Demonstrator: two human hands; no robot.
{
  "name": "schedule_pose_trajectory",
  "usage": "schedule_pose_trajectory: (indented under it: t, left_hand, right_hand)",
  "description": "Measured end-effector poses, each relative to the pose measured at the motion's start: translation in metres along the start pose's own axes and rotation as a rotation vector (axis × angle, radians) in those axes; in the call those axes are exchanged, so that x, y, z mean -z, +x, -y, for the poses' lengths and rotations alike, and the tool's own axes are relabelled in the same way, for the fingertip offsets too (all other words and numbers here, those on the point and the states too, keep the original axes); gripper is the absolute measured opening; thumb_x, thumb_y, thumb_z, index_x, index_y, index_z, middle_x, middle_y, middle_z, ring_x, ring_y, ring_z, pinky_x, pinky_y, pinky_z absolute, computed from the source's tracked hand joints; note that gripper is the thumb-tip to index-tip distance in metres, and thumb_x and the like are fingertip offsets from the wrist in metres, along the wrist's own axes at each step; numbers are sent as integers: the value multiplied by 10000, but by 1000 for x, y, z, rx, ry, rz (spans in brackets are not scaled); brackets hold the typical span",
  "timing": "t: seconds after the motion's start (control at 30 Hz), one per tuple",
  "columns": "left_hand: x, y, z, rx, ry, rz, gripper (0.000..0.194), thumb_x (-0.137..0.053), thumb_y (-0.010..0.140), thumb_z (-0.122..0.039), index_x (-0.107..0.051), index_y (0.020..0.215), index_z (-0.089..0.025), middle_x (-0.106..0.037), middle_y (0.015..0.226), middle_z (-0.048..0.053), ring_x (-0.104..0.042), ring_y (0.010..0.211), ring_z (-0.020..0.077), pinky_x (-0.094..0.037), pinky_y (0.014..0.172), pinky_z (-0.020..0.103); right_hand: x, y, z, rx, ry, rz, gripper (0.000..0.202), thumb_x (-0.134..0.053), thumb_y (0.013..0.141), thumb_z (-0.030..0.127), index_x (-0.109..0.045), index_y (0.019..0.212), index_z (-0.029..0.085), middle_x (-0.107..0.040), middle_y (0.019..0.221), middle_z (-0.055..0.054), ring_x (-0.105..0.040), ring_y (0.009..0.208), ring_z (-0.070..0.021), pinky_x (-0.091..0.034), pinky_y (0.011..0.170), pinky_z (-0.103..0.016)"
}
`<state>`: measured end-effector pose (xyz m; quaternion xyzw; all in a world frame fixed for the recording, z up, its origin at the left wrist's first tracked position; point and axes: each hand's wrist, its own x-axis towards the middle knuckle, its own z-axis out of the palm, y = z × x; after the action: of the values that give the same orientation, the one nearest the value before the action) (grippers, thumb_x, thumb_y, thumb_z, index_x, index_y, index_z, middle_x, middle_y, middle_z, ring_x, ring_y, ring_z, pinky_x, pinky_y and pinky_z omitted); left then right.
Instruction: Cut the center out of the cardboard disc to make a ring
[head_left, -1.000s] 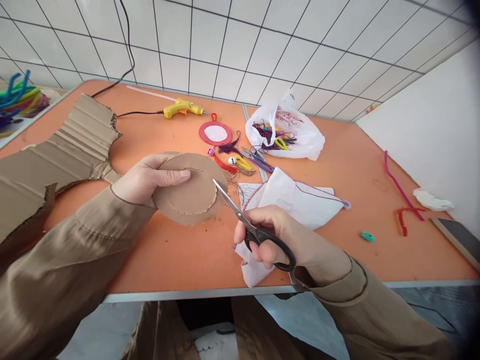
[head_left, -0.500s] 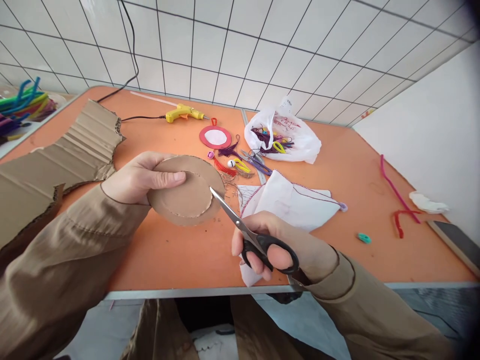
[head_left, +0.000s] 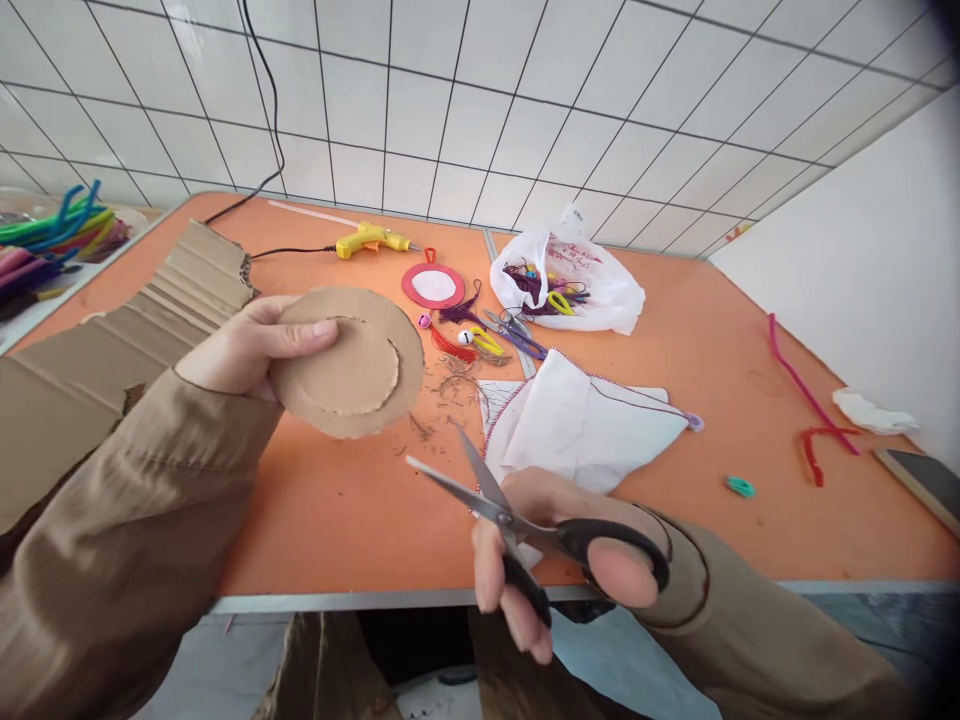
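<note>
My left hand [head_left: 259, 345] grips a round cardboard disc [head_left: 352, 375] by its left edge, thumb on top, above the orange table. An inner circle is cut or scored on the disc, with a ragged rim on its lower right. My right hand [head_left: 525, 560] has its fingers in the black handles of a pair of scissors [head_left: 499, 510]. The blades stand apart, pointing up and left, below and right of the disc and not touching it. A white cloth bag [head_left: 577, 415] lies just beyond my right hand.
Corrugated cardboard [head_left: 97, 385] covers the left side. Behind are a yellow glue gun [head_left: 371, 240], a red-rimmed disc [head_left: 433, 286], tassels, purple-handled scissors [head_left: 525, 340] and a white plastic bag [head_left: 611, 290]. Pipe cleaners [head_left: 806, 385] and a green clip [head_left: 740, 486] lie right.
The scissors have left the disc, moved down and toward me, and their blades have spread. My left hand has shifted the disc slightly left and up.
</note>
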<state>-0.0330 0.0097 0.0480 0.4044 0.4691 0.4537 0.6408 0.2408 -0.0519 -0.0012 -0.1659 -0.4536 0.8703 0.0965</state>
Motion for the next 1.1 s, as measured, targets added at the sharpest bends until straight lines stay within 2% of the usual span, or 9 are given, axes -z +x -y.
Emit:
schedule_pose_trajectory:
  t: [0.13, 0.2, 0.37, 0.5, 0.6, 0.67, 0.83, 1.1]
  left_hand:
    - [-3, 7, 11, 102, -19, 101, 208, -824, 648, -280, -761, 778, -130, -736, 676, 53, -666, 627, 169, -520, 563, 230]
    - [-3, 10, 16, 121, -41, 149, 205, -837, 634, -281, -760, 750, -130, -740, 685, 56, -671, 620, 179, -522, 553, 245]
    - [-1, 14, 19, 152, -39, 201, 161, -824, 669, -251, -774, 775, -141, -749, 711, 56, -679, 629, 168, -535, 570, 238]
    - [-2, 15, 21, 169, -69, 252, 204, -831, 656, -251, -773, 806, -127, -748, 706, 69, -683, 630, 190, -535, 551, 254]
    - [-8, 10, 19, 165, -45, 228, 184, -833, 648, -259, -766, 759, -129, -744, 695, 61, -673, 617, 183, -526, 549, 254]
    - [-14, 5, 16, 142, -13, 163, 143, -812, 677, -250, -763, 750, -137, -738, 683, 42, -664, 617, 163, -513, 556, 238]
    - [-20, -2, 9, 149, 22, 106, 88, -765, 731, -207, -752, 727, -120, -736, 661, 39, -656, 613, 152, -502, 566, 231]
    - [-21, -2, 10, 165, 59, 152, 84, -696, 781, -175, -756, 754, -122, -744, 691, 18, -672, 618, 138, -522, 554, 208]
  right_hand:
    - [-2, -8, 9, 198, -128, -425, 623, -813, 583, 630, -668, 910, 120, -594, 590, 1, -521, 465, -99, -410, 448, -209]
    - [-1, -9, 14, 163, -217, -512, 601, -816, 578, 627, -676, 877, 124, -578, 537, 14, -512, 462, -104, -374, 425, -206]
    - [2, -8, 18, 65, -277, -506, 661, -794, 563, 673, -667, 877, 105, -579, 578, 11, -523, 442, -102, -357, 418, -213]
    - [3, -7, 16, 33, -282, -490, 655, -791, 577, 668, -661, 877, 101, -572, 579, 13, -532, 446, -107, -372, 431, -226]
    - [4, -6, 15, 13, -287, -492, 655, -794, 580, 663, -659, 885, 98, -574, 582, 13, -524, 446, -100, -377, 432, -223]
    - [4, -6, 15, 13, -283, -500, 658, -795, 581, 662, -655, 885, 95, -580, 585, 7, -518, 448, -95, -377, 429, -216]
    - [4, -7, 13, 22, -277, -473, 643, -799, 596, 646, -648, 893, 96, -573, 572, 6, -524, 463, -100, -380, 439, -218]
    - [7, -7, 13, 0, -368, -494, 569, -801, 643, 590, -644, 883, 98, -578, 594, 6, -527, 468, -92, -402, 461, -217]
